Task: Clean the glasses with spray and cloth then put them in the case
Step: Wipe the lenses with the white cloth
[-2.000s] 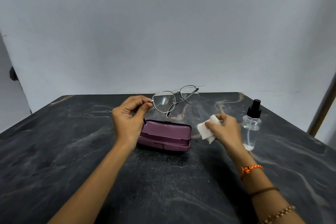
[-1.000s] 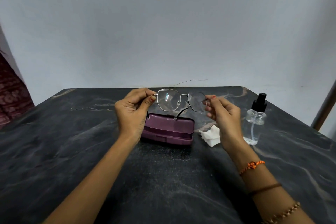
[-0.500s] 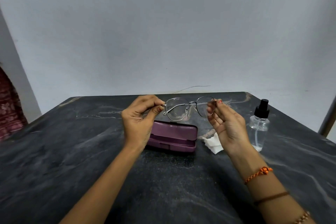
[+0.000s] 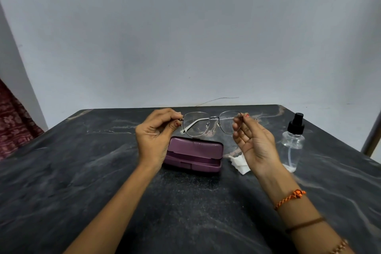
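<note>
Thin metal-framed glasses (image 4: 212, 122) hang in the air above the far middle of the table. My left hand (image 4: 155, 135) pinches their left hinge and my right hand (image 4: 254, 140) holds the right rim with its fingertips, palm turned toward me. Below them the purple glasses case (image 4: 194, 153) lies on the table, lid slightly ajar. A crumpled white cloth (image 4: 240, 163) rests on the table right of the case, partly behind my right wrist. The clear spray bottle (image 4: 292, 146) with a black nozzle stands upright further right.
The dark marble table (image 4: 82, 181) runs up to a pale wall at the back. A metal post (image 4: 371, 140) stands past the table's right edge, and a patterned red fabric (image 4: 14, 128) shows at the far left.
My right hand dropped the cloth on the table and took the right side of the glasses. The glasses turned to face me, and the temple arms have folded in.
</note>
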`<action>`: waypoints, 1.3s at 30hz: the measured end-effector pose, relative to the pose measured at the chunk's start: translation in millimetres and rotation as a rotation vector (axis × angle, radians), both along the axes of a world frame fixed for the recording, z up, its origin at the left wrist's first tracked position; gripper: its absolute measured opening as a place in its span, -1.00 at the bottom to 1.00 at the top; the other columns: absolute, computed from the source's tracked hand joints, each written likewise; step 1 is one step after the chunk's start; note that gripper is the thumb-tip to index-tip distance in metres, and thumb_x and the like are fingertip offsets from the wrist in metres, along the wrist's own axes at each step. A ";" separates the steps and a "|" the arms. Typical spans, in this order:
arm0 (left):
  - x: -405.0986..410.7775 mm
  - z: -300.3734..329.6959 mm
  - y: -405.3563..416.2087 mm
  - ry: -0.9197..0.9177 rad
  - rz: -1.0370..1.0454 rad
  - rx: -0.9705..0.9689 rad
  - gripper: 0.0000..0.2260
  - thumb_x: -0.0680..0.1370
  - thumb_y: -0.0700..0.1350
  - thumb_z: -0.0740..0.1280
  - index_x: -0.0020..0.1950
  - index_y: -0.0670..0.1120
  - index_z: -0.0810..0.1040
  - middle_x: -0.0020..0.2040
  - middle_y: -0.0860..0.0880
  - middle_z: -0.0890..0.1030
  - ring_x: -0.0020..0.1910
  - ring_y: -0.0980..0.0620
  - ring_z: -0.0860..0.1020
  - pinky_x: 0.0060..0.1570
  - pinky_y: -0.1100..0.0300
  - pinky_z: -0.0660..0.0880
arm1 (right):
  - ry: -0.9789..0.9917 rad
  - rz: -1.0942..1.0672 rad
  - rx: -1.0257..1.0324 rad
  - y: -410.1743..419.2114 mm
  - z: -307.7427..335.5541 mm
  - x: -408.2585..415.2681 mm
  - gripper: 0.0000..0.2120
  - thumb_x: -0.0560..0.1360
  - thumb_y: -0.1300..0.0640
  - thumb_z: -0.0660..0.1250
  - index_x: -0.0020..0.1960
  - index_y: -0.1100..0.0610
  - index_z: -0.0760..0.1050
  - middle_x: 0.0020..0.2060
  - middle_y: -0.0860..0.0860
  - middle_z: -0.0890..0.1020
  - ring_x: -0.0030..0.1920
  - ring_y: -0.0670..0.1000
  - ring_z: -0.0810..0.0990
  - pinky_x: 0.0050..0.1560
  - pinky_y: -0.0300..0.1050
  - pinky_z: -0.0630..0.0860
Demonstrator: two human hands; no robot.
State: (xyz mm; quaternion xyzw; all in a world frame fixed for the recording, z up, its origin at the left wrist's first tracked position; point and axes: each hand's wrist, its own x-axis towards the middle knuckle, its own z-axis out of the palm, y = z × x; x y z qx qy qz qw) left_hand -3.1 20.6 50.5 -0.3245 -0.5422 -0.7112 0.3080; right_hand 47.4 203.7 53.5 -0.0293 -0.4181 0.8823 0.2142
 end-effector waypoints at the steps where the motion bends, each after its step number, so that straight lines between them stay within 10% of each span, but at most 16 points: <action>1: -0.1 -0.2 -0.3 -0.018 -0.015 0.018 -0.81 0.28 -0.29 0.39 -0.22 -0.03 0.66 -0.24 0.17 0.65 -0.17 0.19 0.58 -0.13 0.34 0.57 | 0.001 0.005 0.001 -0.6 0.1 0.1 -0.88 0.47 0.20 0.30 -0.23 0.15 0.55 -0.44 -0.02 0.68 -0.41 -0.15 0.63 -0.42 -0.35 0.54; 19: 4.7 1.6 3.6 -0.364 -0.463 0.310 -0.83 0.32 -0.28 0.29 -0.28 -0.08 0.65 -0.29 0.02 0.70 -0.22 0.16 0.63 -0.30 0.37 0.54 | 0.002 0.002 -0.001 -14.9 -5.8 -2.9 -0.91 0.46 0.20 0.31 -0.21 0.12 0.55 -0.44 -0.05 0.68 -0.42 -0.19 0.62 -0.44 -0.37 0.52; 27: 7.9 2.0 5.8 -0.483 -0.604 0.417 -0.84 0.30 -0.30 0.24 -0.29 -0.12 0.60 -0.28 -0.03 0.69 -0.20 0.10 0.64 -0.23 0.35 0.56 | -0.063 0.000 0.015 -13.9 -10.0 -5.5 -0.95 0.44 0.15 0.34 -0.17 0.01 0.55 -0.39 -0.12 0.69 -0.16 -0.10 0.59 -0.09 -0.16 0.47; 39: 12.8 0.0 11.5 -0.553 -0.650 0.482 -0.79 0.30 -0.29 0.22 -0.38 -0.10 0.62 -0.37 -0.01 0.67 -0.24 0.08 0.65 -0.17 0.32 0.59 | -0.084 0.062 -0.042 -12.6 -13.2 -7.8 -0.96 0.45 0.19 0.33 -0.13 0.10 0.55 -0.37 -0.06 0.71 -0.27 0.00 0.68 -0.26 -0.17 0.63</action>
